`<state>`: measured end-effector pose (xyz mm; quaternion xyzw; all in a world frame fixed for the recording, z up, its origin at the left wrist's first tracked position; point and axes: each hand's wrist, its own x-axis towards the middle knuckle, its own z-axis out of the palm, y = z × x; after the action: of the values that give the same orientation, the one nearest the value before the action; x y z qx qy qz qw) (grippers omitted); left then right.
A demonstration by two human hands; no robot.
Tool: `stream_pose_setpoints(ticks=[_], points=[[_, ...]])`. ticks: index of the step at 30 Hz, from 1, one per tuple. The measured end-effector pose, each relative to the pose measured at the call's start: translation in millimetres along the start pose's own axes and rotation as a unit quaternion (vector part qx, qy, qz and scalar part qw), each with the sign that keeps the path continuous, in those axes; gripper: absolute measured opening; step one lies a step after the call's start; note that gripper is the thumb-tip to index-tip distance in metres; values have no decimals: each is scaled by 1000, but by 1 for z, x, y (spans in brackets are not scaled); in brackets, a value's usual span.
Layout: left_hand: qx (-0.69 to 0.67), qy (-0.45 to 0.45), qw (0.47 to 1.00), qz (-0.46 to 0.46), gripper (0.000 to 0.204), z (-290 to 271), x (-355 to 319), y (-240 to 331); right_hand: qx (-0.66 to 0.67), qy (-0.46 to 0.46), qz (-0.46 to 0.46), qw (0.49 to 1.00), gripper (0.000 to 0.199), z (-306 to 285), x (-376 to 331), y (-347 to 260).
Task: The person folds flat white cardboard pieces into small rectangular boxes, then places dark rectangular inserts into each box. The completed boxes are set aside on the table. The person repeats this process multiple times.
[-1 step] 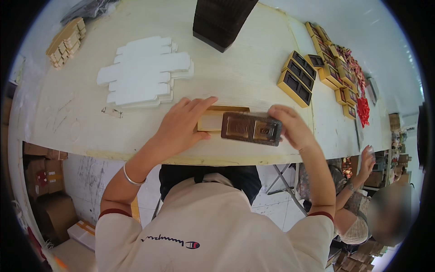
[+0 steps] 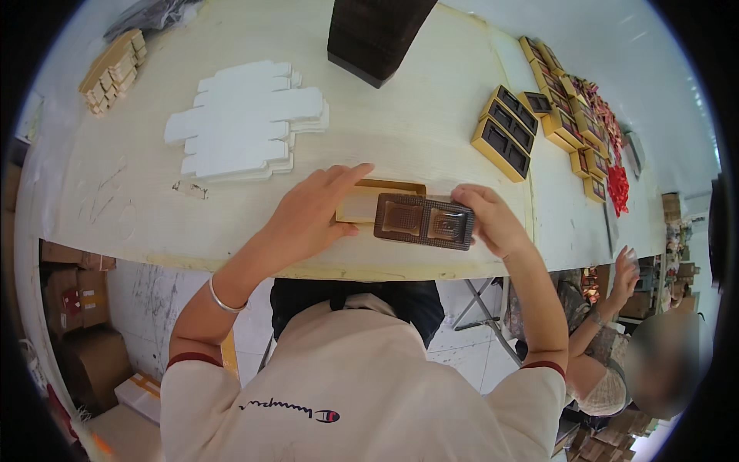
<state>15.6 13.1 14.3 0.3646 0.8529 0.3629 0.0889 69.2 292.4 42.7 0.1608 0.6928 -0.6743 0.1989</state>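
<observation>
My left hand [image 2: 312, 209] grips the left end of a small gold open-topped box [image 2: 394, 185], thumb on the near side and fingers along the far side. The box lies on the table with a pale inside showing. Between thumb and fingers, my right hand [image 2: 494, 223] pinches the right end of a brown plastic insert tray [image 2: 424, 222] with two square hollows. The tray is slightly tilted and overlaps the box's right part, hiding it. Whether the tray touches the box, I cannot tell.
Flat white card blanks [image 2: 242, 119] lie stacked at the left, folded cream pieces [image 2: 112, 73] beyond. A tall dark brown stack [image 2: 377, 38] stands at the back. Gold boxes with dark trays [image 2: 504, 132] sit right, near red packets [image 2: 616, 189]. Another person's hand [image 2: 625, 276] is at the right.
The brown tray has shifted slightly left, and its hollows face upward more plainly. My right hand has moved a little left with it. The left hand stays on the box.
</observation>
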Motion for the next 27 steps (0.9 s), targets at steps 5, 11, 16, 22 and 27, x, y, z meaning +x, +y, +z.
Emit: stream_pose_setpoints(ticks=[5,11,16,22,27], points=[[-53,-22,998,27,79,11,7,4,14,47,5,999,30,11,24,11],[-35,-69,997,4,74,8,14,4,-66,62,-63,994,40,13,21,10],[-14,-46,999,-7,74,10,15,0,-261,21,-335,905,44,9,-8,12],[-16,-74,996,47,76,6,24,-1,-571,1,-450,686,55,9,-7,22],[99,-109,983,110,79,1,36,-13,-591,-30,-457,664,53,19,-2,11]])
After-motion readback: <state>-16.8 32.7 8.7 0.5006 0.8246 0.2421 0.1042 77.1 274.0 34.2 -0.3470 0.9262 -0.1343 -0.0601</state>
